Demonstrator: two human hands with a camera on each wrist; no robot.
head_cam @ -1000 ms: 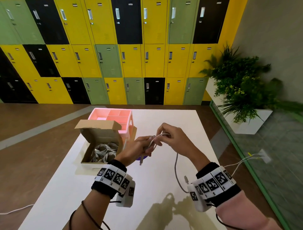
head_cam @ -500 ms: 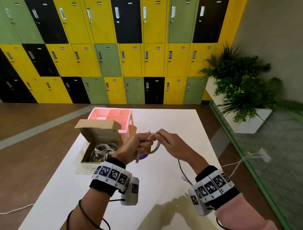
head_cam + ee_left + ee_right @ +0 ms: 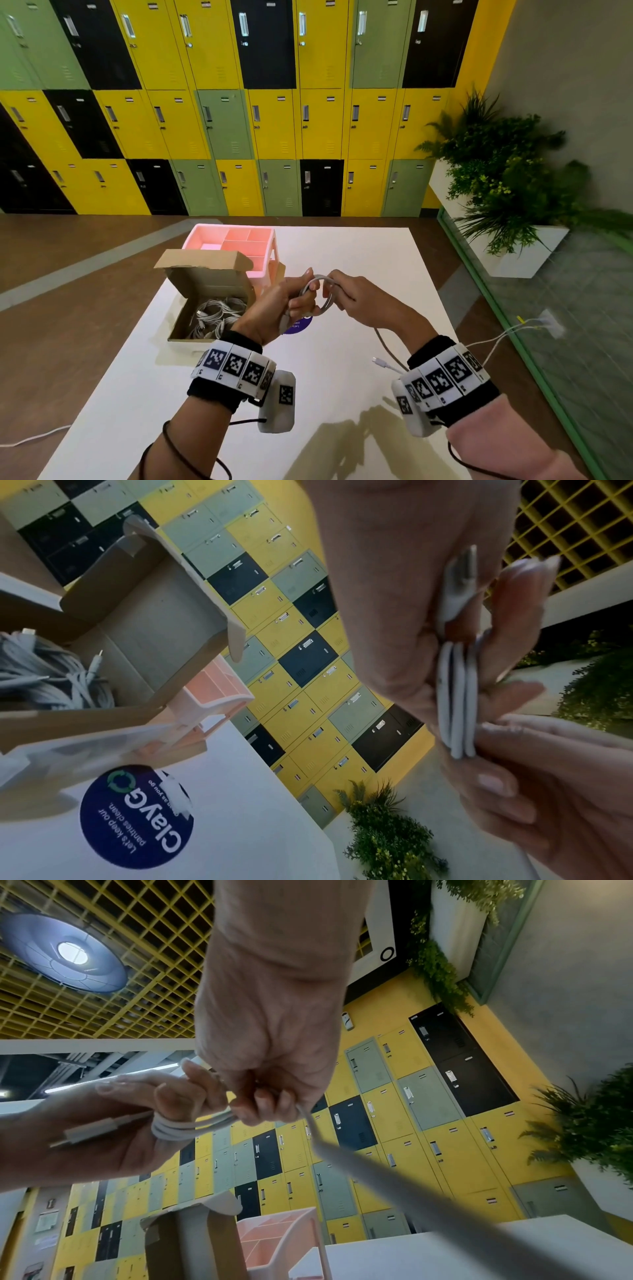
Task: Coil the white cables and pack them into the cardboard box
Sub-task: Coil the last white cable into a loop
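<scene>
My left hand (image 3: 291,301) holds a white cable (image 3: 322,289) wound in several loops round its fingers above the white table (image 3: 359,260). The loops (image 3: 457,696) lie side by side between thumb and fingers, one plug (image 3: 89,1130) across the palm. My right hand (image 3: 346,294) pinches the same cable beside the loops; the loose tail (image 3: 385,344) hangs down to a plug (image 3: 378,360) on the table. The open cardboard box (image 3: 178,334) to the left holds several coiled white cables (image 3: 214,317).
A pink compartment tray (image 3: 236,245) stands behind the box. A round blue sticker (image 3: 137,818) lies on the table under my hands. Another white cable (image 3: 507,334) runs off the right table edge, one lies on the floor at left (image 3: 30,438). A planter (image 3: 513,260) stands right.
The loop in my hands has grown from a half turn to full turns round my left fingers. The loose tail on the table has become shorter, its plug drawn nearer.
</scene>
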